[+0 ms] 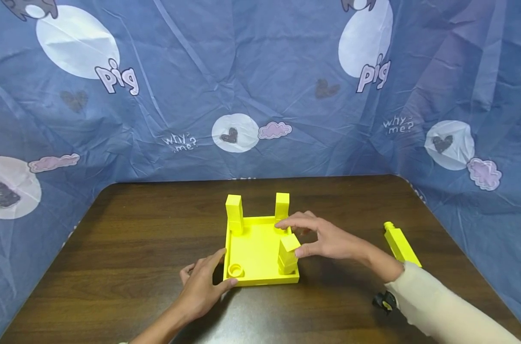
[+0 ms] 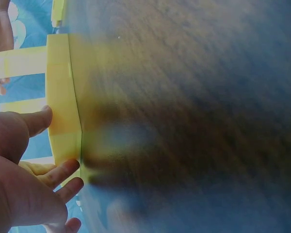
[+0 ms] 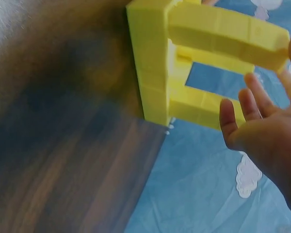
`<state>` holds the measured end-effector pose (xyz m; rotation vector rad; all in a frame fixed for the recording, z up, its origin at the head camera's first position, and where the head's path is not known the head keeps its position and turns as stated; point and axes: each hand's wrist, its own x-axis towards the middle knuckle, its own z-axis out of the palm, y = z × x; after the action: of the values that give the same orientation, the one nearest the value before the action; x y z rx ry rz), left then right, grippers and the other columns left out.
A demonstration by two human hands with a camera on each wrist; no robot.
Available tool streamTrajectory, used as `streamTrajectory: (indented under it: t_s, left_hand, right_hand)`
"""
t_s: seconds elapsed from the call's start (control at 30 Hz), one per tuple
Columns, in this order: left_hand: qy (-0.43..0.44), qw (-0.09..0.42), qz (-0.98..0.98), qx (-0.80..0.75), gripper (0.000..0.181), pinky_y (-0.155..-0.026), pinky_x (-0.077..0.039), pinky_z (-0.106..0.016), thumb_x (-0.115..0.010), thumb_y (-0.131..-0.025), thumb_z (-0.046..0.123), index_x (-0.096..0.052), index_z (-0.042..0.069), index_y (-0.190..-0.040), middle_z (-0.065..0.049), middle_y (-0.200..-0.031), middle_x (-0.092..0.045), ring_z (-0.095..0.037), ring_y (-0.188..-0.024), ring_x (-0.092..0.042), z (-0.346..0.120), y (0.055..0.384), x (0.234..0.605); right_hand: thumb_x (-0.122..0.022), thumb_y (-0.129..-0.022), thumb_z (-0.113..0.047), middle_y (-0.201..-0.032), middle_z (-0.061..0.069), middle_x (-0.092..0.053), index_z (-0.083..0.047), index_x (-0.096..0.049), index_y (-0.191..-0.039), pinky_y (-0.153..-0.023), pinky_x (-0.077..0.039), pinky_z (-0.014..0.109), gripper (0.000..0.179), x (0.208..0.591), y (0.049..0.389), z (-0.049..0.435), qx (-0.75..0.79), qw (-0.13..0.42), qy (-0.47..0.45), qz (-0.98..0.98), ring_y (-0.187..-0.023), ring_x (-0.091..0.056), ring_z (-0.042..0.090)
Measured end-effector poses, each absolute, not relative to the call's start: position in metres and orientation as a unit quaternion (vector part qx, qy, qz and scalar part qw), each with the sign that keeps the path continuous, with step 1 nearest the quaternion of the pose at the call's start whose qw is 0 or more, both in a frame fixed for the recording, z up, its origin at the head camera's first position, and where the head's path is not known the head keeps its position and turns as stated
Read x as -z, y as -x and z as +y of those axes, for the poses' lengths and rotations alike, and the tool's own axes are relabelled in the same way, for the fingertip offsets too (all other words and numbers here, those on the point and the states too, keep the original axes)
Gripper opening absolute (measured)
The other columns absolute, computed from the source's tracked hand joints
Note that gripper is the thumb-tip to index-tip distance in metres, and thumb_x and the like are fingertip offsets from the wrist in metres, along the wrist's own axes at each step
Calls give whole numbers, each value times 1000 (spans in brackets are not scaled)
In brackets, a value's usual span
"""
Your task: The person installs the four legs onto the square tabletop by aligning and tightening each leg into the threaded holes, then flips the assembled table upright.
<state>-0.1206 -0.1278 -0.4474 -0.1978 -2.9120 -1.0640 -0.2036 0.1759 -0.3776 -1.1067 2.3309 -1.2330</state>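
A yellow square tabletop (image 1: 255,251) with a raised rim lies underside up on the table. Three square yellow legs stand at its corners: far left (image 1: 234,213), far right (image 1: 282,205) and near right (image 1: 288,253). The near left corner has a round socket (image 1: 235,270). My left hand (image 1: 202,284) holds that corner, thumb on the front wall and fingers along the left side. Around the near right leg, my right hand (image 1: 325,236) is spread loosely, its thumb at the leg's top. In the right wrist view its fingers (image 3: 250,104) look relaxed; contact is unclear.
A separate yellow leg (image 1: 401,246) with a threaded end lies on the brown table (image 1: 157,229) to the right, beyond my right forearm. A small black object (image 1: 384,302) is beside the right sleeve. Blue printed cloth (image 1: 226,86) hangs behind the table.
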Motion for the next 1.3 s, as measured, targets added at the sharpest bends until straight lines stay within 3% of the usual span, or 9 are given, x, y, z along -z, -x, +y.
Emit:
streamTrajectory:
  t_s: [0.2, 0.43, 0.67, 1.13, 1.3]
  left_hand:
    - [61, 14, -937, 343, 71, -96, -15, -55, -79, -79, 27, -48, 9, -140, -9, -124, -63, -30, -121, -50, -128, 121, 448]
    - [62, 19, -938, 342, 71, -96, -15, -55, -80, -79, 27, -49, 9, -140, -8, -123, -63, -30, -121, -50, -127, 121, 448]
    - [66, 25, -938, 340, 70, -96, -15, -56, -80, -79, 26, -49, 8, -139, -9, -125, -63, -32, -120, -51, -127, 120, 448]
    - [65, 22, -939, 337, 71, -96, -15, -55, -80, -79, 27, -48, 9, -140, -9, -127, -62, -32, -121, -50, -127, 121, 447]
    - [66, 24, -939, 337, 71, -96, -15, -56, -80, -79, 26, -48, 9, -140, -9, -126, -62, -32, -121, -50, -127, 120, 447]
  right_hand:
    - [-67, -90, -29, -136, -4, -54, -29, -62, -130, -98, -33, 55, 40, 374, 207, 179, 408, 155, 421, 795, -128, -38, 21]
    - [-72, -86, -28, -127, -9, -56, -25, -61, -122, -97, -36, 57, 38, 374, 207, 175, 421, 182, 382, 802, -120, -40, 32]
    - [-75, -84, -23, -123, -4, -57, -21, -60, -120, -96, -40, 51, 39, 377, 207, 175, 439, 178, 376, 796, -116, -42, 35]
    - [-76, -82, -16, -120, -1, -60, -19, -60, -122, -93, -43, 51, 43, 380, 205, 175, 455, 157, 378, 791, -112, -44, 32]
    - [-79, -79, -20, -127, 4, -57, -23, -56, -131, -95, -41, 49, 57, 379, 202, 182, 440, 153, 369, 804, -116, -46, 31]
